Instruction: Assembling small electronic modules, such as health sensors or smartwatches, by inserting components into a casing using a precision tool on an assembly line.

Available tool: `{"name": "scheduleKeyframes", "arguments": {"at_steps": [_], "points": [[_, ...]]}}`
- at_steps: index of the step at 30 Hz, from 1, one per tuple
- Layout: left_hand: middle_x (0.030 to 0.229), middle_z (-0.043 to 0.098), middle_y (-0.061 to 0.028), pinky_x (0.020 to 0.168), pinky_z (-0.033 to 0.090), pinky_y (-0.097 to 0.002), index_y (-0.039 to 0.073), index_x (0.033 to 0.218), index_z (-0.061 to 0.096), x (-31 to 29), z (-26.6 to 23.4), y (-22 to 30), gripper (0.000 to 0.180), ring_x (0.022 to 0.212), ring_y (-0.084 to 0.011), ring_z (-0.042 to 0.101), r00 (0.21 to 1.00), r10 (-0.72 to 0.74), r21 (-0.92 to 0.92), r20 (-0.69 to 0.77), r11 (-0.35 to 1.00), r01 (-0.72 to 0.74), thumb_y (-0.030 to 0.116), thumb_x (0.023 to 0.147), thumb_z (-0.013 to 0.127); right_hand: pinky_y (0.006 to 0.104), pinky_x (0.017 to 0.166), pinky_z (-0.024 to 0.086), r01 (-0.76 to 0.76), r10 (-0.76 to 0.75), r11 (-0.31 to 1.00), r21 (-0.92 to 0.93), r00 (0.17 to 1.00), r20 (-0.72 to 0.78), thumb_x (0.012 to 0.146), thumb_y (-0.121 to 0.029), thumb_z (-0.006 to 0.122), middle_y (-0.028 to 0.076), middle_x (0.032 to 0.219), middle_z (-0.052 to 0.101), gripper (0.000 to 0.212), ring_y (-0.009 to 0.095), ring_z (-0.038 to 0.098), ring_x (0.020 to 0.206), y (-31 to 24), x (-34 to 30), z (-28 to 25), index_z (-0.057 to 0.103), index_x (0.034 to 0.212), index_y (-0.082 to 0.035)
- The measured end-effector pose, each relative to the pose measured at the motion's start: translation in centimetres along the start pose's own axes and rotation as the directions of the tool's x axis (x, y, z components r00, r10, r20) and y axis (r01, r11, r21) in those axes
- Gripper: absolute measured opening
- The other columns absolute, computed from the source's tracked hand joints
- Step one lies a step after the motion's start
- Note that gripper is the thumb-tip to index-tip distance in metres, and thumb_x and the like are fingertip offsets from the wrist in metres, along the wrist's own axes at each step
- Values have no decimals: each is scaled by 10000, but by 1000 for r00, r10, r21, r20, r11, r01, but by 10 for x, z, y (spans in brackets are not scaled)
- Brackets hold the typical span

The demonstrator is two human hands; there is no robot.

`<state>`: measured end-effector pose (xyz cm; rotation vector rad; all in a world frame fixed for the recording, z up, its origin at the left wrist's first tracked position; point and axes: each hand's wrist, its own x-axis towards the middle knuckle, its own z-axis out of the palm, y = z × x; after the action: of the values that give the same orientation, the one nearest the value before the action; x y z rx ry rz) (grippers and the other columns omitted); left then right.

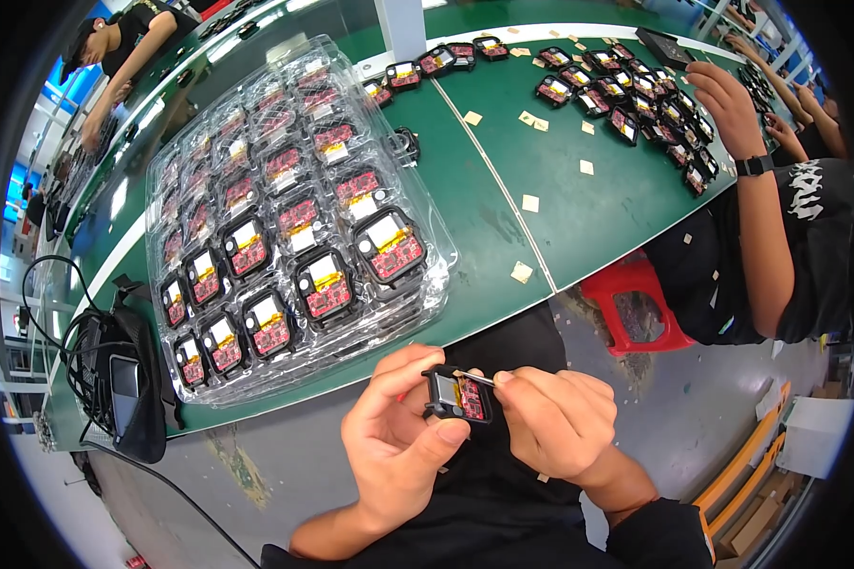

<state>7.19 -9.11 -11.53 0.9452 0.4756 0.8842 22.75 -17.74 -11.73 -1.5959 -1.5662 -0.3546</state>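
Observation:
My left hand (403,436) holds a small black-framed electronic module (459,396) above my lap, fingers and thumb gripping its edges. A red circuit board and a pale silvery part show inside its frame. In my right hand (562,417) a thin metal tool (474,377) is pinched, its tip reaching over the module's upper edge; its exact kind is hard to make out. Beyond my hands a stack of clear plastic trays (436,284) lies on the green table (484,247). Similar modules (389,245) with red boards and yellow tape fill the top tray's front rows.
More modules (626,123) lie grouped at the far right of the table, among small tan paper squares (530,203). A co-worker's hand (726,104) is over there, near a red stool (636,303). A black bag with cables (133,379) hangs at the left edge.

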Motion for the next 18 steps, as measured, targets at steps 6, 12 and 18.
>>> {"name": "scheduleKeyframes", "arguments": {"at_steps": [6, 12, 18], "points": [[1430, 451, -178, 956, 584, -363, -71, 1346, 562, 1, -3, 6, 544, 1242, -332, 611, 998, -14, 29, 60, 999, 13, -63, 847, 781, 243, 424, 359, 98, -97, 995, -30, 995, 15, 700, -15, 686, 82, 829, 696, 271, 111, 512, 494, 6, 5, -4, 750, 960, 23], [1416, 444, -172, 1019, 580, -394, -79, 1348, 561, 4, -2, 12, 568, 1244, -334, 608, 994, -1, 79, 108, 997, -8, -102, 824, 780, 233, 426, 344, 120, -119, 991, -53, 993, 24, 687, -29, 704, 76, 825, 694, 271, 101, 496, 494, 6, 6, -7, 747, 951, 20], [1402, 446, -177, 1027, 579, -403, -110, 1334, 565, 6, -4, 14, 551, 1232, -313, 612, 988, 5, 150, 156, 988, -29, -98, 827, 781, 225, 431, 338, 139, -138, 989, -48, 990, 18, 670, -37, 720, 73, 821, 691, 291, 93, 492, 498, 6, 9, -9, 743, 955, 17]]}}
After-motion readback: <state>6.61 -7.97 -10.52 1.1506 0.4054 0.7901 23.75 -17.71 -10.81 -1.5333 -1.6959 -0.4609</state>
